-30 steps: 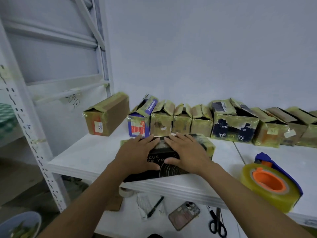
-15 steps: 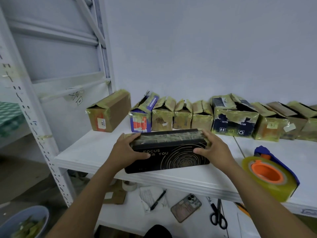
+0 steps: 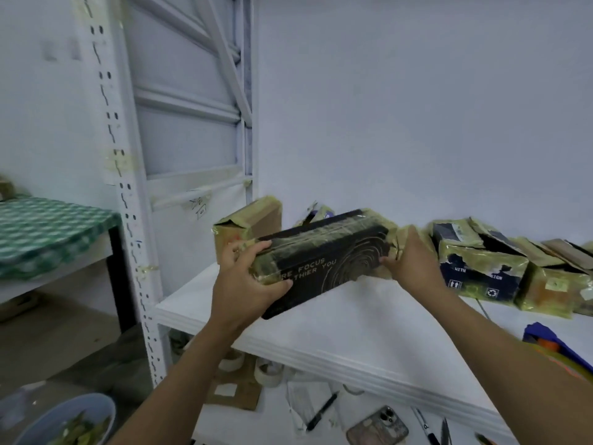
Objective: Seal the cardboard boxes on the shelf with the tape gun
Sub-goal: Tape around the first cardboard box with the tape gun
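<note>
Fingers (image 3: 249, 254) curled round its ends, the left hand (image 3: 245, 279) and right hand (image 3: 414, 263) hold the taped black box (image 3: 324, 256) aloft; next, probably shelve it

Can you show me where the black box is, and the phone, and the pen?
black box (image 3: 324, 271), head view, on its dark front face by the printed words.
phone (image 3: 378, 427), head view, on the middle of its back.
pen (image 3: 322, 412), head view, on the middle of its barrel.

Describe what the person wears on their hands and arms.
Nothing is worn on the left hand or the right hand: no gloves, rings, watch or bracelet. Both arms are uncovered down to the frame edge, with no sleeve showing.
</note>
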